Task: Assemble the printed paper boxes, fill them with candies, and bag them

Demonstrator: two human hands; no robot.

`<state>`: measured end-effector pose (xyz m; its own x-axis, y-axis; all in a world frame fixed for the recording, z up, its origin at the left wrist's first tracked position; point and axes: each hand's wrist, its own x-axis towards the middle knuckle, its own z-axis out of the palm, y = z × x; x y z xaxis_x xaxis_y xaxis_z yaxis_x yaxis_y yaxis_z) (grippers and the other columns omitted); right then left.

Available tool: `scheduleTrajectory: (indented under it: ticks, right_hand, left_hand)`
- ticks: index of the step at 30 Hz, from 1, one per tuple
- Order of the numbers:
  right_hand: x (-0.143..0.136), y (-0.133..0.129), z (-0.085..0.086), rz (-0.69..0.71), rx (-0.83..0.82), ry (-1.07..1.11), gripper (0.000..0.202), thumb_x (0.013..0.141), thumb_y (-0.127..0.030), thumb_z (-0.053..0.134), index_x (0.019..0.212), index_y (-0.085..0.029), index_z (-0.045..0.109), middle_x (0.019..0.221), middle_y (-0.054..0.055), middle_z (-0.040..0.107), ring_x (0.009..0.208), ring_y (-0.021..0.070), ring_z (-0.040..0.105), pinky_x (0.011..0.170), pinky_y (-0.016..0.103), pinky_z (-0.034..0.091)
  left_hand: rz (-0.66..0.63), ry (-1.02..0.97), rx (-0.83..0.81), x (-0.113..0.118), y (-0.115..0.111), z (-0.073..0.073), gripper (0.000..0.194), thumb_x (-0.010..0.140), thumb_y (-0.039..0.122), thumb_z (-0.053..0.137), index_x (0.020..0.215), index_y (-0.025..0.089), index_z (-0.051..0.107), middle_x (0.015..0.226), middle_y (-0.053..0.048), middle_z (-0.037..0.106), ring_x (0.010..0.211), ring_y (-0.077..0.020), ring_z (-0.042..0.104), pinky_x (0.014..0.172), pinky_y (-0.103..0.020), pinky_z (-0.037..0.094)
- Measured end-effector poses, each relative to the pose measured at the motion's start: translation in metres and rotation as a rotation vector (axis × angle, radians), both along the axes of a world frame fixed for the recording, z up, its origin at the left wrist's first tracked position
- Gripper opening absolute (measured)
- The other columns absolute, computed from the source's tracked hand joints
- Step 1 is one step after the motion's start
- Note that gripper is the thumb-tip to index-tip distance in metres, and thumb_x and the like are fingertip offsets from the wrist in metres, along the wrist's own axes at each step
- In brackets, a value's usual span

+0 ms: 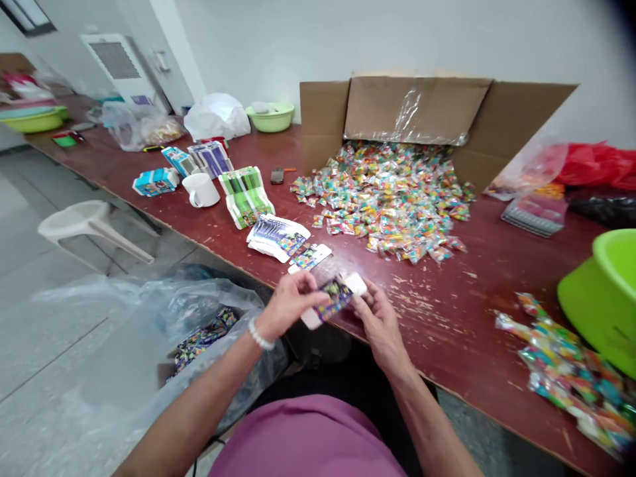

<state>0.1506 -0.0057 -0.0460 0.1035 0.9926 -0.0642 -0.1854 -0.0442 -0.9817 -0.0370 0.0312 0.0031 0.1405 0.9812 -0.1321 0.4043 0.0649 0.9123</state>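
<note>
Dark printed card: a small carton, white end flaps out, above the worktop's front edge. Left hand pinches one end; right hand pinches the other. Looks part-done, flaps unclosed. Near that edge, another carton and a carton stack remain. From here, no lettering legible.

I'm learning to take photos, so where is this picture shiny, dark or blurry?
Head view: white glare streaks the clear tape on the cardboard box; the top right corner is dark; the small printed carton being held looks slightly blurred; the green tub at the right edge looks slanted and stretched.
</note>
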Motion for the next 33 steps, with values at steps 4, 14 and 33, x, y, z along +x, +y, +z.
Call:
scheduleTrajectory:
  ticks: [4, 14, 33]
  right_hand:
    - [-0.002, -0.018, 0.02, 0.131, -0.031, 0.112, 0.032, 0.086, -0.04, 0.068, 0.11, -0.021, 0.061, 0.096, 0.004, 0.069, 0.081, 0.0165, 0.064, 0.072, 0.027, 0.052]
    - [-0.003, -0.038, 0.043, 0.313, -0.032, 0.134, 0.059, 0.086, -0.036, 0.068, 0.138, -0.029, 0.042, 0.105, 0.003, 0.066, 0.088, 0.0172, 0.064, 0.067, 0.024, 0.053]
    - [0.005, -0.034, 0.041, -0.031, 0.011, 0.005, 0.034, 0.08, -0.037, 0.073, 0.107, -0.021, 0.061, 0.076, -0.001, 0.067, 0.063, 0.0138, 0.06, 0.059, 0.025, 0.05]
  left_hand:
    - [-0.283, -0.6, -0.516, 0.014, -0.048, -0.002, 0.04, 0.067, 0.035, 0.081, 0.096, 0.015, 0.061, 0.088, -0.005, 0.069, 0.072, -0.0157, 0.066, 0.063, -0.023, 0.049]
    - [-0.354, -0.742, -0.519, 0.034, -0.064, -0.012, 0.036, 0.063, 0.036, 0.084, 0.083, 0.01, 0.069, 0.068, -0.006, 0.068, 0.056, -0.0154, 0.065, 0.056, -0.024, 0.053]
    - [0.026, -0.571, -0.061, 0.046, -0.07, -0.002, 0.059, 0.078, 0.026, 0.074, 0.127, 0.024, 0.04, 0.098, -0.003, 0.07, 0.078, -0.0173, 0.069, 0.073, -0.032, 0.058]
